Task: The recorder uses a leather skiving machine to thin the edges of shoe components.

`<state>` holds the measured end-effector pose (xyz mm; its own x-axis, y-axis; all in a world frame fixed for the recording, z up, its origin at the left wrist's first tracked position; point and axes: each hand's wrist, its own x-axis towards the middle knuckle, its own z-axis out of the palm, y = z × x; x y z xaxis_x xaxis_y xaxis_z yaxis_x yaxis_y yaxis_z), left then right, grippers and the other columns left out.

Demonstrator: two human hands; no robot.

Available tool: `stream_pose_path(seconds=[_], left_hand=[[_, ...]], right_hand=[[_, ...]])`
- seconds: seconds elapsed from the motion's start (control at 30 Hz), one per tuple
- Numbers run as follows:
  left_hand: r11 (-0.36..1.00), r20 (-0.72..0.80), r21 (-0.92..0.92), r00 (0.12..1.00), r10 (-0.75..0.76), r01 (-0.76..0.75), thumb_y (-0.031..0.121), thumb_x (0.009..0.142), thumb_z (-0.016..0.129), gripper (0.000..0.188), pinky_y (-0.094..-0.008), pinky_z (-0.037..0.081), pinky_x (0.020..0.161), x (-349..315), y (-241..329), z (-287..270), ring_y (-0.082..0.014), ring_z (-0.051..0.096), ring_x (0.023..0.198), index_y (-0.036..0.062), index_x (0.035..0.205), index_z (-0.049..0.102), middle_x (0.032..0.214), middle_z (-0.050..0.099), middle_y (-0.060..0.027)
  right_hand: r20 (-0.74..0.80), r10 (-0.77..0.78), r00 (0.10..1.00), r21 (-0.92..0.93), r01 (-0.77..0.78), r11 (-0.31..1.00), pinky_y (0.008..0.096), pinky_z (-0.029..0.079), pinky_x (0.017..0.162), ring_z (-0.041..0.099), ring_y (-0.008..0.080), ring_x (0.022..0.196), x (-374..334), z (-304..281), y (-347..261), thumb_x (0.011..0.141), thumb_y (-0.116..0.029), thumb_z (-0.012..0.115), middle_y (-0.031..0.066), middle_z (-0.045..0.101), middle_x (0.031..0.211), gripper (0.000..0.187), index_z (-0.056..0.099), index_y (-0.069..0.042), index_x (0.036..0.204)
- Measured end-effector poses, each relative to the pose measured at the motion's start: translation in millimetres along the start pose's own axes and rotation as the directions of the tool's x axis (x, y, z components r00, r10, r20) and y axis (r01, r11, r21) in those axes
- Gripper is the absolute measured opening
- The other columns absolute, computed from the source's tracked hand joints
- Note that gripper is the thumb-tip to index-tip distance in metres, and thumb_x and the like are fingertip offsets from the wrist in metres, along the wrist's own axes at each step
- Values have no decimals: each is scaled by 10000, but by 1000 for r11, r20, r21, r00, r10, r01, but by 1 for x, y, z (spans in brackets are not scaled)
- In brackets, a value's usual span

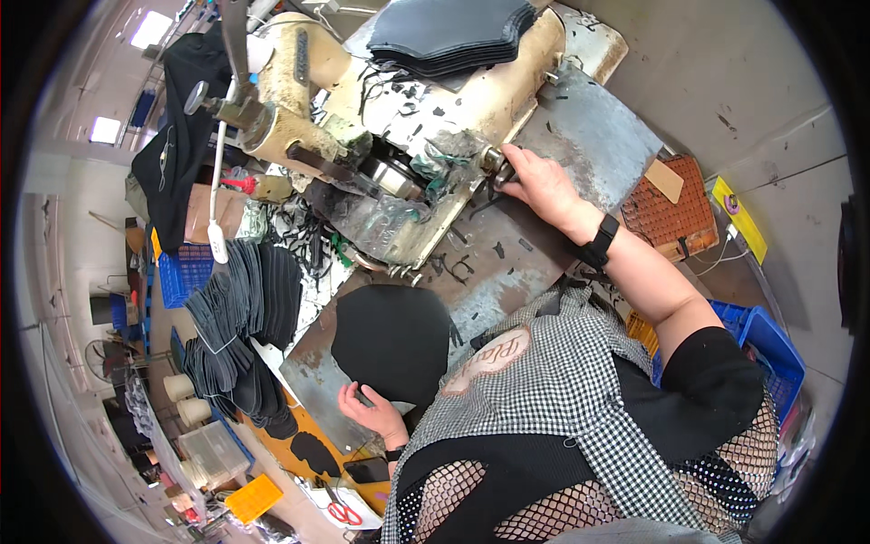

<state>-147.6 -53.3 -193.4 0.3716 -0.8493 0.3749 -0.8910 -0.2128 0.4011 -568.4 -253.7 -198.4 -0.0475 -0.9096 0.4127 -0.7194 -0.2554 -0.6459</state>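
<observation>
A rounded black sheet piece lies flat on the worn metal table in front of me. At its lower left edge is my left hand, fingers slightly apart and curled, touching or just beside the edge. My right hand reaches up to the cream-coloured machine, thumb and fingers closed round a metal knob at the side of its head. Part of the knob is hidden by the fingers. Left of the knob sits a shiny metal cylinder with cloudy plastic film around it.
A stack of dark sheets rests on top of the machine. Bundled dark cut pieces pile up at the left. Black scraps litter the table. Red-handled scissors lie lower left; a blue crate stands at the right.
</observation>
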Motion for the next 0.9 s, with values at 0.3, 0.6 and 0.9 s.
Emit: stream_pose_path(seconds=[0.3,0.6,0.9], left_hand=[[998,-3,36,998,56,-56,194,910,518,254,-429,348,963,1,-8,3,-327,453,1102,-45,994,540,1158,489,-184],[995,13,75,998,61,-61,179,903,520,242,-434,348,963,1,-6,3,-330,457,1099,-41,998,544,1136,513,-182],[997,-3,53,999,51,-51,206,918,511,263,-434,359,953,-1,-8,3,-332,465,1086,-44,991,547,1127,514,-183]], right_hand=[[132,396,909,70,-407,911,388,521,564,646,279,629,16,-9,14,903,-245,554,162,621,723,280,576,32,865],[125,274,954,-185,-249,951,462,507,718,608,403,758,6,16,5,861,-369,587,207,596,819,388,576,19,850],[403,622,672,302,-739,602,349,426,371,490,222,385,22,-10,-11,941,-460,457,95,470,570,472,478,10,921]])
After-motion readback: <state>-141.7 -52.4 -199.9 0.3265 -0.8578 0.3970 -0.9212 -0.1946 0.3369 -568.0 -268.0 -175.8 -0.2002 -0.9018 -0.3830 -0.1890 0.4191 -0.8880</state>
